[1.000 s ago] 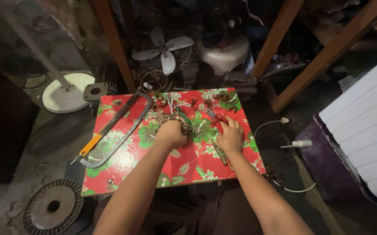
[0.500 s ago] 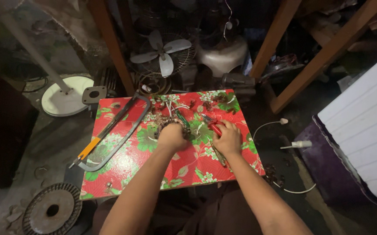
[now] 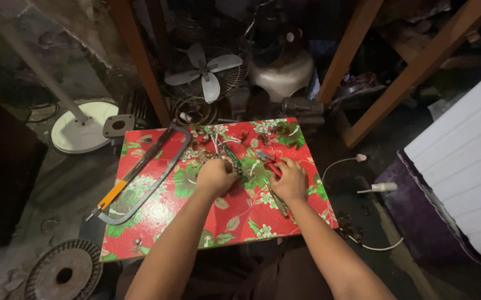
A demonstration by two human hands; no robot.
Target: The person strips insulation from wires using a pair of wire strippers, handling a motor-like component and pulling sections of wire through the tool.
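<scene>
Red-handled pliers [image 3: 272, 164] sit at 12 o'clock of my right hand [image 3: 290, 181], fingers curled on them. My left hand [image 3: 216, 176] is closed over a wire tangle [image 3: 210, 155] mid-tabletop [image 3: 240, 216]; hacksaw [image 3: 140, 175] at 9 o'clock.

Both hands work over a surface [image 3: 157, 222] covered in red floral cloth: the left hand [image 3: 216, 176] is curled on a small tangle of wire parts [image 3: 210, 155], and the right hand [image 3: 289, 180] rests beside red-handled pliers [image 3: 269, 162]. A hacksaw [image 3: 140, 173] with an orange handle lies diagonally at the left. Beyond the far edge stand a fan [image 3: 207, 72] and a round white base [image 3: 79, 126].
</scene>
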